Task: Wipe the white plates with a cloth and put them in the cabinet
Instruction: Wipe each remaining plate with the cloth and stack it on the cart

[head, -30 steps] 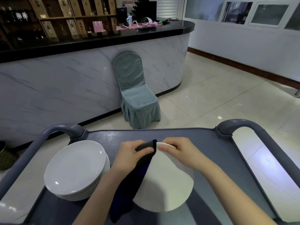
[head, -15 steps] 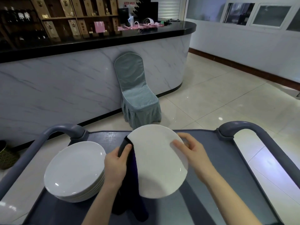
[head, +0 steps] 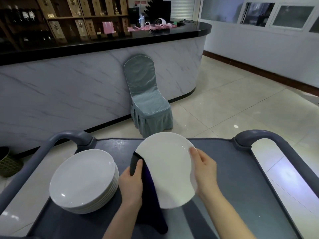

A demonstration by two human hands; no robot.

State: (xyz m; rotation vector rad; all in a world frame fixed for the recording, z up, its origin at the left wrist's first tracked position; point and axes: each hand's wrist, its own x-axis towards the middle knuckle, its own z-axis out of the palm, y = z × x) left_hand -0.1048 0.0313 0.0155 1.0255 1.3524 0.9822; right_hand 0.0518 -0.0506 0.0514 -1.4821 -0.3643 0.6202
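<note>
**Plate held over the cart, cloth at its left rim**

Across the upper half of my view runs a long curved bench (head: 69, 87) with a marble-look front and a black top. Wooden shelves (head: 69, 19) with bottles and boxes stand behind it in the upper left. Pale floor tiles (head: 233, 109) fill the right side.

A grey cart (head: 241, 178) spans the lower part of the frame, with a rounded handle (head: 65, 137) at the left and another at the right. A chair (head: 146, 100) in a grey-green cover stands against the bench front, just above the cart's far edge in the centre. A woven basket (head: 8, 163) shows at the left edge.

On the cart, lower left, sits a stack of white plates (head: 81, 178). Just to its right I see a single white plate (head: 167, 166) lifted off the cart and tilted, its face turned toward the camera.

A dark cloth (head: 150, 204) is folded over that plate's left rim, and its loose end reaches the cart surface at the bottom centre.

The left hand (head: 131, 183) is closed round the cloth, thumb pressed on the fold at the plate's rim. The right hand (head: 205, 171) pinches the plate's right rim, thumb on the face and fingers behind it. Both forearms enter from the bottom of the frame.
</note>
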